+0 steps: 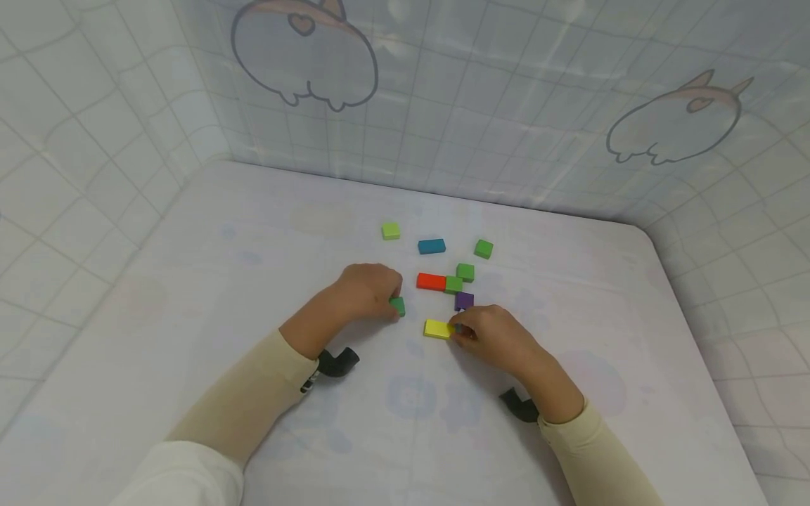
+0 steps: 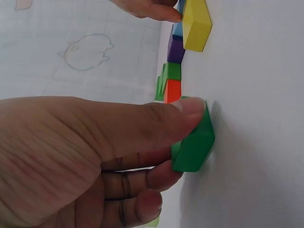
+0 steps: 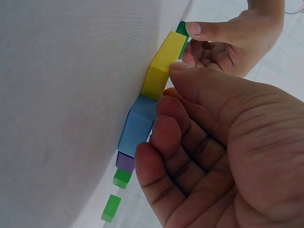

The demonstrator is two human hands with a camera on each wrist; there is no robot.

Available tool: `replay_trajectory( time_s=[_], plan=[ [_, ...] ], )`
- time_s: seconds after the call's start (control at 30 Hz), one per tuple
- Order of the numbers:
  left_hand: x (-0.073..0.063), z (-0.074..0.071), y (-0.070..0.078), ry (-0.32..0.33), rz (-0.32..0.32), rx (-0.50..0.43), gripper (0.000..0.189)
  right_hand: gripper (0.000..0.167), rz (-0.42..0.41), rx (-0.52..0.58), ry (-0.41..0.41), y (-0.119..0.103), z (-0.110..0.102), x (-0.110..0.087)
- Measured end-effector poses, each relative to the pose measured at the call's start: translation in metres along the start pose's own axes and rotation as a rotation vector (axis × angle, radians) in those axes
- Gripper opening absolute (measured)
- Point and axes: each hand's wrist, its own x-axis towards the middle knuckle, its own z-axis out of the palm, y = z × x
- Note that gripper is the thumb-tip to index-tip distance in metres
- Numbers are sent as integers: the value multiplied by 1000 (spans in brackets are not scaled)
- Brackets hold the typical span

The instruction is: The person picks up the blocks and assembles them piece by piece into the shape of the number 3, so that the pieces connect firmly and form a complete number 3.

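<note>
My left hand [image 1: 370,289] pinches a green block [image 2: 194,148] between thumb and fingers, close to the white surface. My right hand [image 1: 496,336] has its thumb and a fingertip at the right end of a yellow rectangular block [image 1: 436,329], pinching it. Against that end, mostly hidden by the right hand in the head view, stands a light blue block [image 3: 137,124]. Just beyond the right hand lies a purple block [image 1: 465,301]. A red block [image 1: 432,282] touches a small green block [image 1: 453,284] farther back.
Behind these lie a lime block [image 1: 391,231], a dark blue block [image 1: 432,247] and two more green blocks, one farther right [image 1: 484,249] and one nearer [image 1: 465,273]. White patterned curtains [image 1: 455,105] surround the white tabletop [image 1: 253,232]. A black curved piece sits at each wrist.
</note>
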Motion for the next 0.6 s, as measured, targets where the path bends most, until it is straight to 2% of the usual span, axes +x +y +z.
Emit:
replay_trajectory(
  time_s=[0.33,0.6],
  plan=[
    [0,7,8,-38,34,-19,29,18,-16,6,7,-1,0,0],
    [1,10,11,-26,44,-25,28,19,-1,12,-2,0,1,1]
  ],
)
